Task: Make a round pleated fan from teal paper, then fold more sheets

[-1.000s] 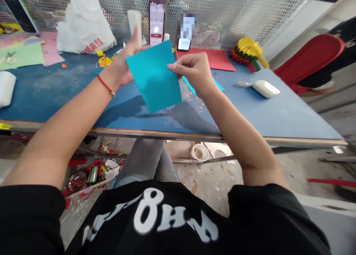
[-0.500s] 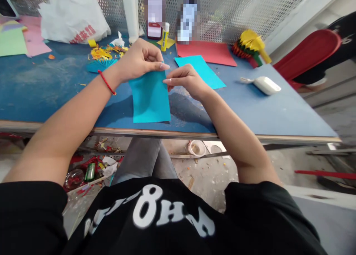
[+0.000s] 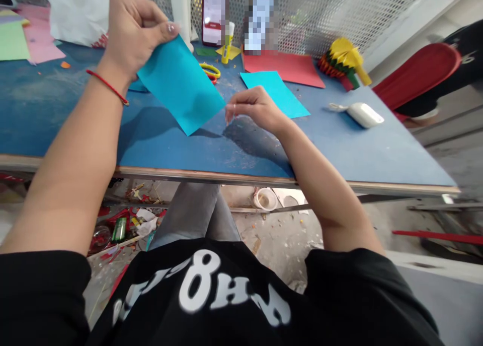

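A sheet of bright blue paper (image 3: pixel 181 84) hangs tilted just above the table. My left hand (image 3: pixel 138 28) pinches its upper corner between thumb and curled fingers; a red string bracelet circles that wrist. At the sheet's lower right corner, the fingers of my right hand (image 3: pixel 251 107) are drawn together at the paper, their tips slightly blurred. A second blue sheet (image 3: pixel 279 91) lies flat behind my right hand. Beyond the held sheet, scissors (image 3: pixel 211 71) with yellow and red handles are partly hidden.
At the back stand a yellow glue stick (image 3: pixel 226 46) and two phones, partly blurred out. Red paper (image 3: pixel 285 69), a folded paper ornament (image 3: pixel 343 59) and a white case (image 3: pixel 365 115) lie to the right. Pink paper (image 3: pixel 39 36) and a white bag (image 3: pixel 81 13) are at left.
My left hand has risen to the left, lifting and turning the blue sheet. My right hand has stayed almost in place and is now at the sheet's lower corner. The scissors have come into view.
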A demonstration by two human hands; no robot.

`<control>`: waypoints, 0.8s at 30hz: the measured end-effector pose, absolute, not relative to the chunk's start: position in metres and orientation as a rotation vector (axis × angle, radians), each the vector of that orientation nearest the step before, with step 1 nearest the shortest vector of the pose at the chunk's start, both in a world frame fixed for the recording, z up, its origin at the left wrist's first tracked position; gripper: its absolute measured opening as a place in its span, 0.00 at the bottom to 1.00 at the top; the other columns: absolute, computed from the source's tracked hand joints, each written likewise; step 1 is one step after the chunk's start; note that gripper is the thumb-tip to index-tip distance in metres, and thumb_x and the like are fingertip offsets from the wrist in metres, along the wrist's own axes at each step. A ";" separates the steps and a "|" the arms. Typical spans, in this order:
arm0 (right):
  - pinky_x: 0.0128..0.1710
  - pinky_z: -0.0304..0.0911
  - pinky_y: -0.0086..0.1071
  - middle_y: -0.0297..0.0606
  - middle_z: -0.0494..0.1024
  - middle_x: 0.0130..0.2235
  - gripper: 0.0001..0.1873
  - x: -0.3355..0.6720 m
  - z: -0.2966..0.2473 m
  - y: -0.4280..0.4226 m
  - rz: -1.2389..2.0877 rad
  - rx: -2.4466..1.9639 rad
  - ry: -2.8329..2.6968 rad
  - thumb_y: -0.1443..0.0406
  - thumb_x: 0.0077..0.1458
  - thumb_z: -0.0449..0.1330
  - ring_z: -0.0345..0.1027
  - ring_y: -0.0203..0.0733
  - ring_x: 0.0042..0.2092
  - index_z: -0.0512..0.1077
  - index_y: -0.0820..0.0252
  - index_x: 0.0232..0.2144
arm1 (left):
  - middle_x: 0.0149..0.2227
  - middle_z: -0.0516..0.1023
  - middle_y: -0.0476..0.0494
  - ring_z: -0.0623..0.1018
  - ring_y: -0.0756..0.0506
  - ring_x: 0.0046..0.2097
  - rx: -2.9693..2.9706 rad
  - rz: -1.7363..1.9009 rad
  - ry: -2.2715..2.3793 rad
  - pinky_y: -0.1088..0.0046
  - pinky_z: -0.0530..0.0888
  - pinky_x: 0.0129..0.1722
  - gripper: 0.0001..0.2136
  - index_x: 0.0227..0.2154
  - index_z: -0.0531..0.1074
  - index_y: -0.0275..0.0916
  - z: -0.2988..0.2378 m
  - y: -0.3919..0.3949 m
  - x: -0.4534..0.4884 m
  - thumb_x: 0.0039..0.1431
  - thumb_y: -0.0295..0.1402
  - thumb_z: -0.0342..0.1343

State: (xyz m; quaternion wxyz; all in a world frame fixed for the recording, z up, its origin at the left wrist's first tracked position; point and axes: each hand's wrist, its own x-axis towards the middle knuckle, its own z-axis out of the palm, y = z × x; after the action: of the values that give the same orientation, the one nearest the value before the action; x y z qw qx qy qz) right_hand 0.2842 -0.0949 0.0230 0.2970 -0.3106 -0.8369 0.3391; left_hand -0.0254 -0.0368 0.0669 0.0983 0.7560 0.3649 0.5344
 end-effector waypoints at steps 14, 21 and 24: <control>0.26 0.63 0.33 0.32 0.70 0.21 0.32 0.287 0.017 -0.089 0.686 -0.706 -1.824 0.34 0.56 0.62 0.64 0.34 0.24 0.74 0.56 0.24 | 0.60 0.77 0.59 0.62 0.45 0.74 1.555 1.348 0.422 0.55 0.70 0.67 0.32 0.68 0.63 0.36 0.057 -0.087 0.024 0.78 0.40 0.19; 0.23 0.59 0.30 0.29 0.67 0.23 0.31 0.283 0.012 -0.084 0.736 -0.676 -1.612 0.34 0.53 0.65 0.62 0.33 0.25 0.77 0.54 0.27 | 0.62 0.78 0.45 0.63 0.39 0.75 1.187 1.273 0.502 0.46 0.66 0.73 0.13 0.55 0.74 0.41 0.043 -0.116 0.077 0.73 0.29 0.49; 0.23 0.59 0.30 0.29 0.67 0.24 0.29 0.283 0.009 -0.084 0.768 -0.720 -1.562 0.36 0.52 0.67 0.61 0.34 0.27 0.77 0.54 0.29 | 0.62 0.78 0.42 0.64 0.40 0.74 1.143 1.293 0.564 0.47 0.68 0.72 0.14 0.55 0.72 0.40 0.040 -0.114 0.082 0.75 0.27 0.46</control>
State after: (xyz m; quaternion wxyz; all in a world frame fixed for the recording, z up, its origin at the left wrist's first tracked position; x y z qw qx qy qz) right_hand 0.2827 -0.0841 0.0090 0.5883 -0.3090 -0.6706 0.3297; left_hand 0.0823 -0.1137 0.0400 0.6154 0.4962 0.2448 0.5613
